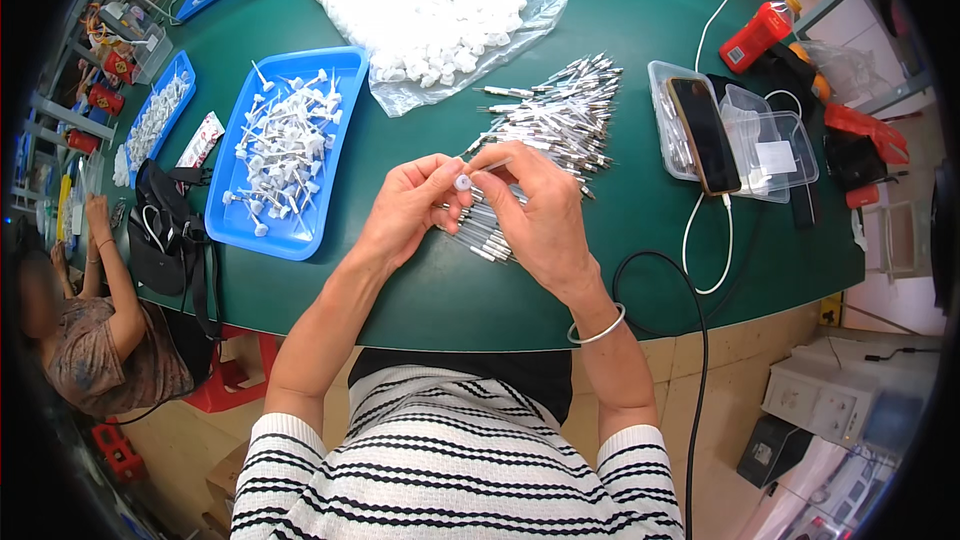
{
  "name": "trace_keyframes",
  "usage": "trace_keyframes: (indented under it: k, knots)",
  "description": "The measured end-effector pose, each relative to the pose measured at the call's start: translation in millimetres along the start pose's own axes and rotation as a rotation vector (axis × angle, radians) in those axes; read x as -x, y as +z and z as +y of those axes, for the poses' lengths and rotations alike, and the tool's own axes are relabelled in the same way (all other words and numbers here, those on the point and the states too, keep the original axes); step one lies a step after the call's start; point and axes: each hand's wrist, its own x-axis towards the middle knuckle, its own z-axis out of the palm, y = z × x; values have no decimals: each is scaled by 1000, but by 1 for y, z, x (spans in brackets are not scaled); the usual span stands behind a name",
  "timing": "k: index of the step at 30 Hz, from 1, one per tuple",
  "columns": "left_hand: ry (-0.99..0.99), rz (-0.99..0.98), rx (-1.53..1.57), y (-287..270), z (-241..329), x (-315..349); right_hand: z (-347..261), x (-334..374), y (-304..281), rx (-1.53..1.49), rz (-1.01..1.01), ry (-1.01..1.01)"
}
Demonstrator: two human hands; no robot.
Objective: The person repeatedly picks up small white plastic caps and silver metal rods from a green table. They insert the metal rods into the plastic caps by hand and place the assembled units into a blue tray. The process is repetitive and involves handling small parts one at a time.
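Note:
Above the near part of the green table (420, 310), my two hands meet. My left hand (412, 208) pinches a small round white plastic cap (462, 182) between thumb and fingers. Close against it, my right hand (545, 215) has thumb and forefinger closed on a thin metal rod (490, 168); whether the rod sits in the cap I cannot tell. Beneath and behind my hands lies a heap of slim metal rods (560, 115). To the left, a blue tray (215, 205) contains many rods with white caps on their ends.
A clear plastic bag of white caps (440, 50) lies beyond my hands. On the right are a phone (705, 135), clear plastic boxes (785, 175), a red bottle (760, 37) and a black cable (705, 340). At left are a black bag (160, 230) and a seated person (100, 340).

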Motion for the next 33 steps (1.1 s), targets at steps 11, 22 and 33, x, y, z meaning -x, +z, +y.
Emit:
trace_keyframes:
  k: [11,22,33]
  knots:
    - [11,16,-26,-2,-2,-1,0,-1,-1,32,-22,-6]
    - [50,44,-80,1,0,1,-2,0,-1,6,-40,33]
    - [125,59,-228,1,-2,1,-5,-3,-3,71,-55,-24]
